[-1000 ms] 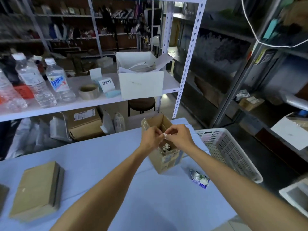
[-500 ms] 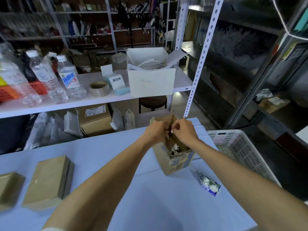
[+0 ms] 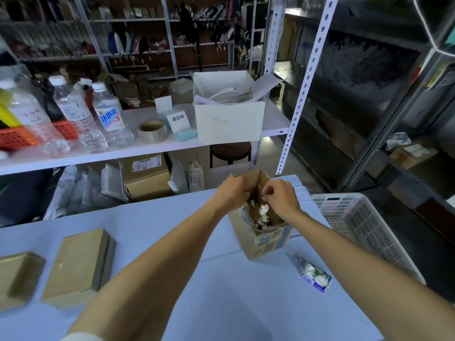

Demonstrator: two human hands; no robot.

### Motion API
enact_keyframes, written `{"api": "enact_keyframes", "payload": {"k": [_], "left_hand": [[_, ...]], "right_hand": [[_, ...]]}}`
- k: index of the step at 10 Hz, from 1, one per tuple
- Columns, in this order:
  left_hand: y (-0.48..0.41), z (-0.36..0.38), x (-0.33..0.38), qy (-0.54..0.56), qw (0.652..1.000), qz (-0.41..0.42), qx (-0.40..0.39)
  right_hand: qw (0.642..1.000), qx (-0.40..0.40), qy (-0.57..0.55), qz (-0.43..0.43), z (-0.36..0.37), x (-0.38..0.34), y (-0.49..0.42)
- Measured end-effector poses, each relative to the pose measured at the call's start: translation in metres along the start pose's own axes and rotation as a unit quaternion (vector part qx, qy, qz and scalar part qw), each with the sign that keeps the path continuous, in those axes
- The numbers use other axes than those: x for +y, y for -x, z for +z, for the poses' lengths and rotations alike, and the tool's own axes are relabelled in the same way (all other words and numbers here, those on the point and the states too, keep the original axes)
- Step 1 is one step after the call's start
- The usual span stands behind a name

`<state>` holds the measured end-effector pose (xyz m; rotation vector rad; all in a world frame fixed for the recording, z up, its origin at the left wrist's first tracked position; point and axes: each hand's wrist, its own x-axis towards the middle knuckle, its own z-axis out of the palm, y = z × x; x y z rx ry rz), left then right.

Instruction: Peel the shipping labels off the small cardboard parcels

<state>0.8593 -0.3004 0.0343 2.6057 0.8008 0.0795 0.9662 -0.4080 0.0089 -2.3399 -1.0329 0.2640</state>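
Note:
An open brown cardboard box (image 3: 267, 242) stands on the light blue table (image 3: 157, 217) with white crumpled label scraps (image 3: 264, 209) inside. My left hand (image 3: 231, 193) hovers over the box's left rim with fingers curled. Over the right side of the opening, my right hand (image 3: 282, 196) has its fingertips pinched together just above a white scrap. I see nothing held in either hand. Two flat cardboard parcels lie at the left, a nearer one (image 3: 78, 264) and one at the frame edge (image 3: 17, 276). No labels show on their tops.
A crumpled blue-and-white wad (image 3: 314, 278) lies on the table right of the box. A white perforated basket (image 3: 357, 217) sits off the table's right edge. Behind the table is a white shelf (image 3: 152, 150) holding water bottles, a tape roll (image 3: 152, 131) and a white box (image 3: 229, 119).
The white scrap pinched between my two hands a second ago is no longer between them. My hands have drawn slightly apart over the box opening. The view has tilted down and left.

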Motion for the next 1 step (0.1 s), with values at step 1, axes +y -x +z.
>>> {"api": "enact_keyframes", "payload": {"k": [1], "left_hand": [[-0.0021,0.0026,-0.0029,0.002,1.000,-0.006,0.002]], "right_hand": [[1.000,0.006,0.003,0.016,0.0006,-0.0015,0.0000]]}}
